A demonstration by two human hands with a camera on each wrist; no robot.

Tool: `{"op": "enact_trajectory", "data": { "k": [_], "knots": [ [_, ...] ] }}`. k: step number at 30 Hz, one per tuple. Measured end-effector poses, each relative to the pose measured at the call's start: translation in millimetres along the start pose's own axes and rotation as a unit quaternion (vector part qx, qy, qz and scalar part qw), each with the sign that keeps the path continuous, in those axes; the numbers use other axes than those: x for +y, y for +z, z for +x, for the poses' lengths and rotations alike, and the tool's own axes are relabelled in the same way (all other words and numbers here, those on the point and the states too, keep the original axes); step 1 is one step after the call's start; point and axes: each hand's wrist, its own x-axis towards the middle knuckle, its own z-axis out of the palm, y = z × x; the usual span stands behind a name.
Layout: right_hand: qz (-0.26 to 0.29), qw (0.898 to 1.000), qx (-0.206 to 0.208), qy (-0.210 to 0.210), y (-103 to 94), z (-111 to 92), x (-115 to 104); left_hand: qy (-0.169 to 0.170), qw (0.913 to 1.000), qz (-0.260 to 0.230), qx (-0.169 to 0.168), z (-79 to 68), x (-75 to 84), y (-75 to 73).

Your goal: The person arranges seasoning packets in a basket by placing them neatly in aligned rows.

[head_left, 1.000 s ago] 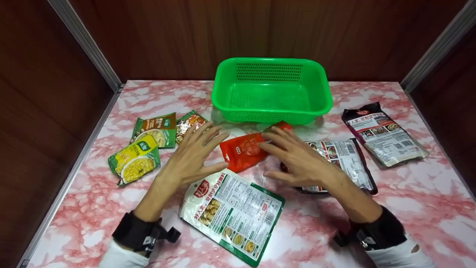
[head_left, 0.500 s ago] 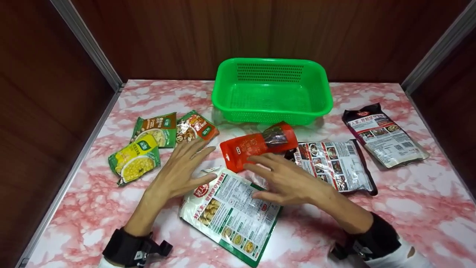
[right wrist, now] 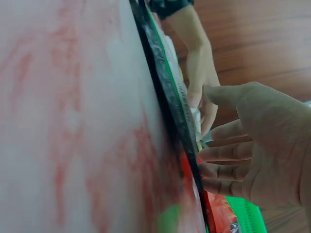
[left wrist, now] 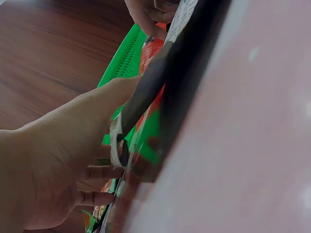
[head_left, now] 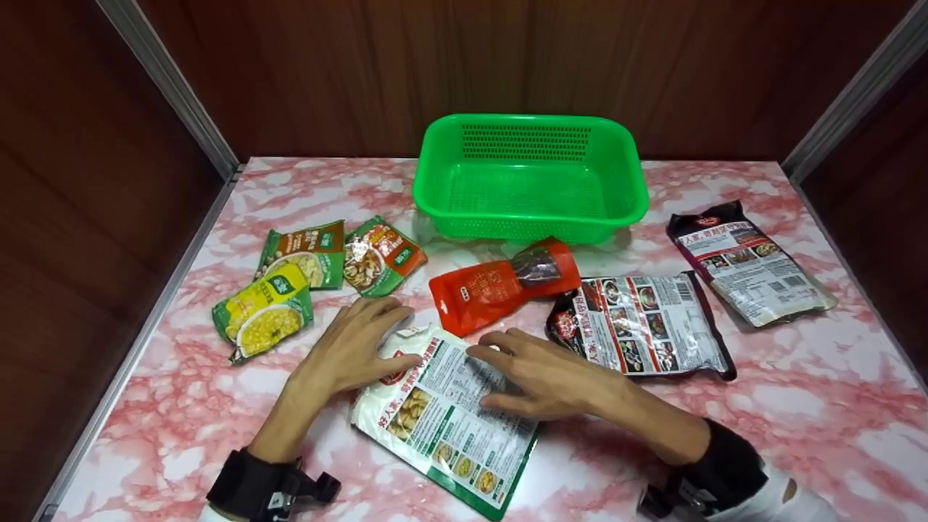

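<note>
A flat white pouch with green edging (head_left: 464, 420), printed with food pictures, lies slanted on the table in front of me. At its upper left corner is my left hand (head_left: 348, 348), thumb over the printed face and fingers spread beyond the corner. My right hand (head_left: 551, 377) is over the pouch's upper right side, its fingers extended close to the surface. In the right wrist view, the fingers (right wrist: 226, 167) look straight and overlap the pouch's edge (right wrist: 170, 82). Just beyond both hands lies a red packet (head_left: 482, 293) with a clear window.
A green basket (head_left: 529, 228) stands at the back. On the left lie a yellow-green corn packet (head_left: 264, 312), a brown-green packet (head_left: 308, 254) and an orange-green packet (head_left: 384, 257). Two dark-edged pouches, one nearer (head_left: 652, 322) and one farther (head_left: 754, 268), lie on the right.
Both hands have moved toward me from around the red packet and come down over the white pouch. The right hand has also shifted left. The packets have stayed in place.
</note>
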Motion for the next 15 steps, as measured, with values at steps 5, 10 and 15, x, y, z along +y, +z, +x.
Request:
{"op": "enact_trajectory", "data": {
  "k": [5,10,15],
  "knots": [
    [0.023,0.999,-0.001,0.032,6.0,2,-4,-0.008,0.9996,-0.027,-0.008,0.9,1.8,0.4],
    [0.074,0.993,0.006,0.096,10.4,4,-7,-0.018,0.9947,-0.097,-0.027,-0.3,4.9,2.1],
    [0.153,0.973,-0.001,0.170,11.2,6,-9,-0.032,0.9861,-0.161,-0.027,2.1,10.4,6.1]
  ]
}}
